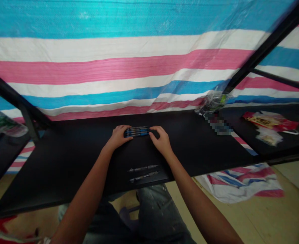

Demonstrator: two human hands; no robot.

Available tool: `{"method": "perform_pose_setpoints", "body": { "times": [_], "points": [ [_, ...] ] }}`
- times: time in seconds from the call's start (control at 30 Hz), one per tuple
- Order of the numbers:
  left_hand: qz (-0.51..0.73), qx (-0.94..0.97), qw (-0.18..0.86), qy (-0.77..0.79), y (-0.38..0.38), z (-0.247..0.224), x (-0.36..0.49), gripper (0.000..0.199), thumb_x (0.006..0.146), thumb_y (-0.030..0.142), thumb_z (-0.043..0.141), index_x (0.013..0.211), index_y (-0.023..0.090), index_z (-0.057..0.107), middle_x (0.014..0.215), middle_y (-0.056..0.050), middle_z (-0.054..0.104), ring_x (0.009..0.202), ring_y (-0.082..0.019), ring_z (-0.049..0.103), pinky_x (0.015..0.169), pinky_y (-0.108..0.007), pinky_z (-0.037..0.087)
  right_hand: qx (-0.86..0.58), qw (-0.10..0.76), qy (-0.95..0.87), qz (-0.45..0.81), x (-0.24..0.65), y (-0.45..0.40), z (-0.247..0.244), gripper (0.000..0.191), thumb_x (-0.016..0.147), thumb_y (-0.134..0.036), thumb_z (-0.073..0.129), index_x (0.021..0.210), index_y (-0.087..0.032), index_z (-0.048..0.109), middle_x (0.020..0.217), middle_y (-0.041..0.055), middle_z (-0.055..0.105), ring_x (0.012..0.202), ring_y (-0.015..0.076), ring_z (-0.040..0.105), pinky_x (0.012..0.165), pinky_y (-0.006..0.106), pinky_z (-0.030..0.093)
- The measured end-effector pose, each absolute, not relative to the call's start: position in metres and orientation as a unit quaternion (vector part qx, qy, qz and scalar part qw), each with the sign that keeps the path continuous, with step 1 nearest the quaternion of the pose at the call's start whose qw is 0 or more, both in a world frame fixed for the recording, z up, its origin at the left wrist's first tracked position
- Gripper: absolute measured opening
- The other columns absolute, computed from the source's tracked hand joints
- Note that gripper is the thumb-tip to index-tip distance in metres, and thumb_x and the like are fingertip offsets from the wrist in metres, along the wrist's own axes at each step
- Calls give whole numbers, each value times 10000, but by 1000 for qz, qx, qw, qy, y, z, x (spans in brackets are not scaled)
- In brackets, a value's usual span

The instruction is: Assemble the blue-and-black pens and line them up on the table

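Note:
A row of several pens (137, 131), with clear and blue parts, lies side by side on the black tabletop (83, 169). At the row's left end, my left hand (119, 136) is curled around the pens, fingers behind and thumb in front. My right hand (161, 138) holds the opposite end with thumb and index finger bent against the pen tips. Closer to the front edge lie two separate pens, a dark clear one (143, 168) and another clear pen (144, 176) just below it, neither touched by a hand.
Behind the table hangs a striped tarp (113, 67). Crumpled clear plastic (211, 101) and a blurred-out item (218, 123) sit at the back right. A red packet (270, 121) rests on the right-hand table. A plastic bottle (5, 122) is at far left, beside a black frame post (28, 120).

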State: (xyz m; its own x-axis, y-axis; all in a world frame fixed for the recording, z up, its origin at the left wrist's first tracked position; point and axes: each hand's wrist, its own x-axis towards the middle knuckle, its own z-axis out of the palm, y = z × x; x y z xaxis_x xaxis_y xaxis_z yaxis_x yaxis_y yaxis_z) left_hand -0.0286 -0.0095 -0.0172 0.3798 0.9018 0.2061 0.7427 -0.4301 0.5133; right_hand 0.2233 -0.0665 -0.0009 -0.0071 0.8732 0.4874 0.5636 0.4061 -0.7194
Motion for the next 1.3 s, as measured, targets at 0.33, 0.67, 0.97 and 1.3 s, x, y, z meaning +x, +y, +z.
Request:
{"method": "perform_pose_setpoints", "body": {
  "times": [0.33, 0.67, 0.97, 1.3],
  "points": [
    [230, 808, 178, 513, -12, -12, -26, 542, 787, 412, 762, 1284, 268, 600, 1331, -89, 605, 1270, -326, 499, 1070, -488, 364, -461, 193, -813, 297, 238, -154, 22, 191, 824, -247, 759, 1013, -265, 736, 1075, 63, 651, 1090, 256, 579, 970, 453, 426],
    [264, 787, 181, 527, -12, -15, -24, 427, 937, 438, 570, 1318, 246, 579, 1323, -98, 603, 1269, -298, 510, 1081, -489, 372, -452, 220, -812, 298, 231, -144, 7, 71, 893, -169, 636, 912, -226, 674, 1034, 57, 655, 1029, 229, 589, 942, 417, 444],
    [350, 824, 67, 441, -25, 1, -14, 251, 968, 369, 554, 1081, 224, 724, 1310, -96, 605, 1285, -277, 463, 1094, -475, 379, -466, 361, -727, 352, 225, -61, 6, 251, 941, -325, 516, 739, -204, 603, 677, -8, 600, 632, 145, 549, 646, 274, 420],
    [310, 862, 137, 376, -24, -2, -8, 155, 921, 257, 654, 1036, 191, 735, 991, -69, 745, 918, -219, 625, 853, -356, 501, -463, 439, -664, 391, 203, -26, -10, 351, 863, -520, 586, 718, -203, 623, 571, -17, 537, 556, 148, 481, 565, 277, 380]
  ]
}}
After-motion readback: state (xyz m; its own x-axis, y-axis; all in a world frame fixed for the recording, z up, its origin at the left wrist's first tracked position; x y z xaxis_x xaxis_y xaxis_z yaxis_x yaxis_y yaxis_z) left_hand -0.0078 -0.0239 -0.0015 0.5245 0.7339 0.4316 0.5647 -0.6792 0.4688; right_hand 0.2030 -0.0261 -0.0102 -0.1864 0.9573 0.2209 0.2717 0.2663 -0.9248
